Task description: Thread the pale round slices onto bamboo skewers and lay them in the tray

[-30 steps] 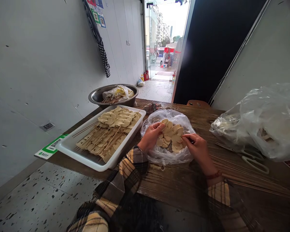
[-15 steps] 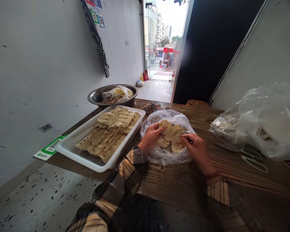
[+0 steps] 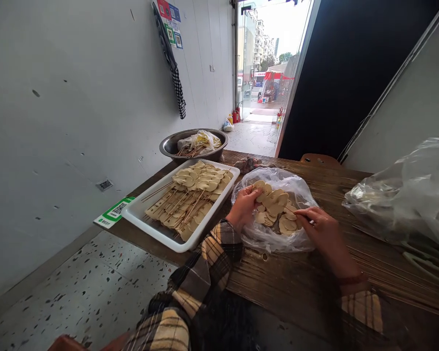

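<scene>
Both hands are in the clear bag (image 3: 263, 236) that sits open on the wooden worktop (image 3: 296, 287), right in front of the person. The bag holds a pile of round tan slices (image 3: 278, 209).

The left hand (image 3: 243, 207) has its fingers (image 3: 250, 192) clamped on the top slice (image 3: 259, 185) at the far-left edge of the pile. The right hand (image 3: 322, 231) has its fingers (image 3: 307, 213) curled and pinched together, touching the right edge of the pile. Honestly can't make out what's between them.

Just left of the left fingers there's a white tray (image 3: 157, 229) full of the same slices already on bamboo sticks. Past that, further out, is a metal basin (image 3: 168, 146) with a bagged bundle in it.

Well off to the right of the right fingers is a big crumpled plastic bag (image 3: 406, 195). Loose skewers (image 3: 384, 265) lie flat on the wood near it, with a pale pair of scissors (image 3: 424, 261) on them.
</scene>
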Tool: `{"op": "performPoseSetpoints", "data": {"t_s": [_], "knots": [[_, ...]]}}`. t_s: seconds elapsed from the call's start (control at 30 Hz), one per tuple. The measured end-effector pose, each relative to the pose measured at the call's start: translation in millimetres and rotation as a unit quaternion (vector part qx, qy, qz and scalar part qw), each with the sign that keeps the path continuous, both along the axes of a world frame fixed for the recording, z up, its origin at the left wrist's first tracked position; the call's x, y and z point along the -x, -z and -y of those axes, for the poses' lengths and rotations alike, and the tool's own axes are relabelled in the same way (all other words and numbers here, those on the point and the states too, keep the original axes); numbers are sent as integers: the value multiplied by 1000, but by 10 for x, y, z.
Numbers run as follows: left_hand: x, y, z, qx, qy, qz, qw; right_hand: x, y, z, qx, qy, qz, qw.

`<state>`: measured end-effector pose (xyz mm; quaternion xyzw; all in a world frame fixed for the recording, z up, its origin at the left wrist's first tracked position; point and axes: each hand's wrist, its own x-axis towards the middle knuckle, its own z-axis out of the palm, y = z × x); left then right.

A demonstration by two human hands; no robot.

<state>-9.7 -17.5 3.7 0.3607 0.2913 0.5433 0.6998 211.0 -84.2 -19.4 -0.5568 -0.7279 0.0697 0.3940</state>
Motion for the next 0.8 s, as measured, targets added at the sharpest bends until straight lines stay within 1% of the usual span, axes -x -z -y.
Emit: {"op": "performPoseSetpoints", "data": {"t_s": [0.1,0.27,0.43,0.53,0.63,0.7,0.73,0.8], "knots": [[13,12,-18,-3,-14,-9,1000,-17,-1,9,10,3,41,999],[0,52,-24,-16,-25,-20,999,-19,18,-7,26,-3,-21,999],[-7,92,10,-19,-14,-5,1000,5,39,15,0,62,-86,994],[-16,138,18,-13,-2,1,1000,60,10,110,14,108,-139,984],[-35,189,5,-8,-6,-5,1000,171,-100,215,58,131,-192,971],[-55,216,-6,-7,-7,-2,1000,295,-233,255,95,136,-214,963],[-67,225,-10,-6,-5,0,1000,374,-314,264,107,131,-228,959],[-90,226,-11,-1,1,-4,1000,570,-492,268,136,91,-265,950]]}}
